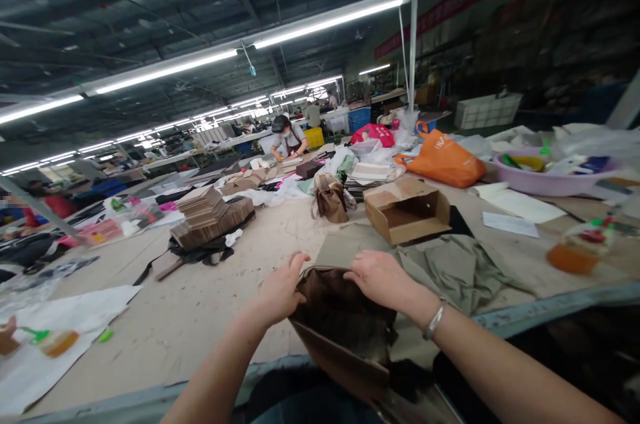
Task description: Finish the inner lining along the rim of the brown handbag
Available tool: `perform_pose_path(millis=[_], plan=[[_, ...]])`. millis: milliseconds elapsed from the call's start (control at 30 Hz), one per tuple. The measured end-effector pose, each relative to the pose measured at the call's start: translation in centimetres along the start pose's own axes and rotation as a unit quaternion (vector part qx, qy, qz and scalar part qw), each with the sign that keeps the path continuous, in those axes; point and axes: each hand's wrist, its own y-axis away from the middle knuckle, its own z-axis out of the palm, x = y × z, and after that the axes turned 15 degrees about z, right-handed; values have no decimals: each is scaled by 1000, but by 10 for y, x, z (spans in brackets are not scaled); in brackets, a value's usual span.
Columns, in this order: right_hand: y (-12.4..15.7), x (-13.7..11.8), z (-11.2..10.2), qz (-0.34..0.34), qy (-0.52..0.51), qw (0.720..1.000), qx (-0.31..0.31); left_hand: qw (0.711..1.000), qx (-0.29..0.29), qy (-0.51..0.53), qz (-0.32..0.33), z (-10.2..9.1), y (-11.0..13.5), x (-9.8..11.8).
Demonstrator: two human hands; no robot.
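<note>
A dark brown bag stands open at the near edge of the worktable, its mouth facing away from me. My left hand grips the left side of the bag's rim, thumb up, fingers curled over the edge. My right hand lies over the right side of the rim, fingers bent down into the opening. A silver bracelet is on my right wrist. Olive-green fabric lies just behind and to the right of the bag.
An open cardboard box, a finished brown handbag, stacked brown card pieces, an orange bag, a lilac basin and an orange glue bottle are on the table. White paper lies left. A person works farther back.
</note>
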Motion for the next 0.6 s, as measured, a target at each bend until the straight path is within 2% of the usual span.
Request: perform_pose_path(millis=[100,200,333,400,600], plan=[[11,5,-5,14,-13,1000,0,999,-25,20,22,-13,-11,-7],[22,7,-8,39,-20,999,1,998,-49,8,47,-16,-22,4],[26,4,-10,52,-5,999,-2,994,0,-64,91,-5,-29,31],[26,3,-10,48,4,999,-4,990,26,-91,102,2,-31,38],[28,2,-10,41,7,999,-2,986,50,-89,129,12,-38,25]])
